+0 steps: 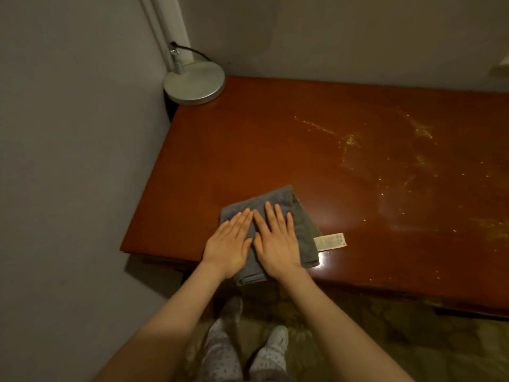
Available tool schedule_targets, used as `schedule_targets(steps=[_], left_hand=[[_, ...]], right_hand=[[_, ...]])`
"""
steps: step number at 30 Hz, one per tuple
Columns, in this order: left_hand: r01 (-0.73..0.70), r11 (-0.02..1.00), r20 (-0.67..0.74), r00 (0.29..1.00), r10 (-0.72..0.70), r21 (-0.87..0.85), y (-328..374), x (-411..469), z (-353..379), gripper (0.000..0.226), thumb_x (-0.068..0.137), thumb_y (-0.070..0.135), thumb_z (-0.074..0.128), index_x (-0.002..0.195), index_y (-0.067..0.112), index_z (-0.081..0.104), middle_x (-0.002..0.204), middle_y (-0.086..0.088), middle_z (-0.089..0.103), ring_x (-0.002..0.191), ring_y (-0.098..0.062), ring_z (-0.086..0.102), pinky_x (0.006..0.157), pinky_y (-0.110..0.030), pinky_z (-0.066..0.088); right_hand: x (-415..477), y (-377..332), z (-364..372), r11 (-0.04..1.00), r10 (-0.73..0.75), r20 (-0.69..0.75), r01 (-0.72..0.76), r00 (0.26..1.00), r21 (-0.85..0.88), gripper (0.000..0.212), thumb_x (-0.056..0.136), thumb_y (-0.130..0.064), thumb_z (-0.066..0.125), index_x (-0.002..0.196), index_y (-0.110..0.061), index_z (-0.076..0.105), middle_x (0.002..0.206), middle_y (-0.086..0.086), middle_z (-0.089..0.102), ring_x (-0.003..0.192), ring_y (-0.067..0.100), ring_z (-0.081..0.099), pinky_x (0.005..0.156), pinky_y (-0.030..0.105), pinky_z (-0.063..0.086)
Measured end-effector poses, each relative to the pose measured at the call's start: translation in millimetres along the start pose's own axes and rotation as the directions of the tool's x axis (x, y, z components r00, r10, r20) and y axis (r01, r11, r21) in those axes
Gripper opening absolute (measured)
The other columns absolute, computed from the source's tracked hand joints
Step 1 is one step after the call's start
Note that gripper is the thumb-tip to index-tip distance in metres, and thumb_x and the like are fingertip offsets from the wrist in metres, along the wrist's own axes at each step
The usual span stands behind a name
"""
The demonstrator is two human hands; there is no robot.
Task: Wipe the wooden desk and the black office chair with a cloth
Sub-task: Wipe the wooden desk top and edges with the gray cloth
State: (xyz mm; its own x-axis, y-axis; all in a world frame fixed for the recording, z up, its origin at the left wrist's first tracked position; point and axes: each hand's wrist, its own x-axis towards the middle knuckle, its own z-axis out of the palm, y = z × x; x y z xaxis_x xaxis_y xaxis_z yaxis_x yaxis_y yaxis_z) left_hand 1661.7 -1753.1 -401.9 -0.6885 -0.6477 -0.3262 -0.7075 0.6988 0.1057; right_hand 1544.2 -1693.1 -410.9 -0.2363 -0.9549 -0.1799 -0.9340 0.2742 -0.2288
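A folded grey cloth (286, 202) lies on the reddish wooden desk (261, 150) near its front left corner, with a pale label (330, 241) sticking out on the right. My left hand (230, 244) and my right hand (276, 238) lie flat side by side on the cloth, fingers straight and pressing down. Pale dusty streaks (407, 161) mark the desk's right half. The black office chair is out of view.
A round metal lamp base (194, 82) with a cable stands at the desk's back left corner, against the wall. A grey wall (77, 161) runs along the desk's left side. My legs and socked feet (278, 337) stand on a patterned floor below the front edge.
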Motion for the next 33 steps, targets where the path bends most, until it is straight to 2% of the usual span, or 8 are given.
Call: schedule_targets(steps=[3, 6, 9, 19, 22, 24, 28, 33], left_hand=[[0.065, 0.998, -0.035, 0.997, -0.065, 0.012, -38, -13, 1, 0.077, 0.08, 0.048, -0.018, 0.149, 0.016, -0.01, 0.157, 0.001, -0.013, 0.145, -0.01, -0.008, 0.116, -0.025, -0.003], [0.156, 0.988, -0.018, 0.988, -0.156, -0.001, -79, -22, 1, 0.078, 0.08, 0.051, -0.013, 0.149, 0.016, -0.007, 0.158, 0.002, -0.009, 0.145, -0.009, -0.006, 0.116, -0.025, -0.001], [0.228, 0.973, -0.001, 0.974, -0.228, -0.039, -110, -28, -10, 0.064, 0.094, 0.045, 0.007, 0.15, 0.016, -0.002, 0.158, 0.001, -0.004, 0.146, -0.01, -0.002, 0.117, -0.026, 0.003], [0.333, 0.901, -0.054, 0.931, -0.361, -0.278, -180, -42, -13, 0.064, 0.094, 0.01, 0.043, 0.15, 0.013, 0.012, 0.158, -0.001, 0.01, 0.146, -0.015, 0.009, 0.117, -0.029, 0.007], [0.334, 0.75, -0.11, 0.874, -0.473, -0.571, -175, -35, -4, 0.055, 0.096, 0.006, 0.041, 0.147, 0.014, 0.023, 0.155, 0.0, 0.019, 0.145, -0.017, 0.013, 0.118, -0.031, 0.006], [0.367, 0.656, -0.11, 0.816, -0.568, -0.659, -161, -27, 2, 0.051, 0.101, 0.021, 0.034, 0.149, 0.016, 0.015, 0.155, 0.004, 0.012, 0.145, -0.011, 0.004, 0.116, -0.029, -0.002], [0.458, 0.781, -0.169, 0.807, -0.566, -0.425, -148, -14, 12, 0.053, 0.102, 0.034, 0.012, 0.149, 0.016, -0.004, 0.154, 0.006, -0.012, 0.14, -0.004, -0.013, 0.115, -0.031, -0.01], [0.52, 0.806, -0.162, 0.802, -0.574, -0.283, -114, 2, 13, 0.054, 0.102, 0.025, 0.017, 0.149, 0.014, -0.007, 0.158, -0.001, -0.012, 0.145, -0.013, -0.01, 0.117, -0.034, -0.005]], right_hand=[[15, -40, 6, 0.999, -0.047, 0.053, 0.047, 0.997, -0.007, 0.061, 0.086, -0.039, 0.024, 0.138, -0.017, 0.047, 0.147, 0.011, 0.04, 0.135, 0.031, 0.037, 0.108, 0.052, 0.017], [31, -77, 12, 0.986, -0.167, 0.079, 0.166, 0.983, 0.02, 0.061, 0.095, -0.041, 0.008, 0.151, -0.016, 0.011, 0.158, 0.008, -0.003, 0.146, 0.029, -0.003, 0.107, 0.045, -0.019], [49, -109, 20, 0.973, -0.228, 0.05, 0.227, 0.972, 0.033, 0.058, 0.102, -0.037, 0.018, 0.151, -0.018, -0.006, 0.156, 0.004, -0.021, 0.143, 0.025, -0.021, 0.102, 0.041, -0.028], [89, -172, 24, 0.911, -0.413, 0.11, 0.411, 0.904, 0.039, 0.067, 0.099, -0.043, 0.024, 0.15, -0.012, -0.005, 0.158, 0.005, -0.014, 0.144, 0.02, -0.019, 0.107, 0.039, -0.026], [92, -172, 29, 0.914, -0.405, 0.103, 0.398, 0.909, 0.08, 0.067, 0.099, -0.042, 0.026, 0.151, -0.013, -0.003, 0.158, 0.004, -0.013, 0.144, 0.02, -0.019, 0.106, 0.038, -0.029], [91, -168, 29, 0.914, -0.404, 0.091, 0.396, 0.91, 0.09, 0.065, 0.099, -0.041, 0.026, 0.151, -0.015, -0.002, 0.158, 0.003, -0.011, 0.144, 0.02, -0.02, 0.105, 0.037, -0.031], [90, -158, 28, 0.915, -0.399, 0.084, 0.392, 0.913, 0.091, 0.063, 0.1, -0.037, 0.026, 0.151, -0.017, -0.004, 0.158, 0.001, -0.01, 0.144, 0.02, -0.018, 0.105, 0.038, -0.03], [83, -124, 24, 0.932, -0.359, 0.074, 0.354, 0.93, 0.07, 0.062, 0.1, -0.038, 0.024, 0.151, -0.019, -0.006, 0.158, 0.0, -0.013, 0.144, 0.02, -0.019, 0.107, 0.039, -0.027]])
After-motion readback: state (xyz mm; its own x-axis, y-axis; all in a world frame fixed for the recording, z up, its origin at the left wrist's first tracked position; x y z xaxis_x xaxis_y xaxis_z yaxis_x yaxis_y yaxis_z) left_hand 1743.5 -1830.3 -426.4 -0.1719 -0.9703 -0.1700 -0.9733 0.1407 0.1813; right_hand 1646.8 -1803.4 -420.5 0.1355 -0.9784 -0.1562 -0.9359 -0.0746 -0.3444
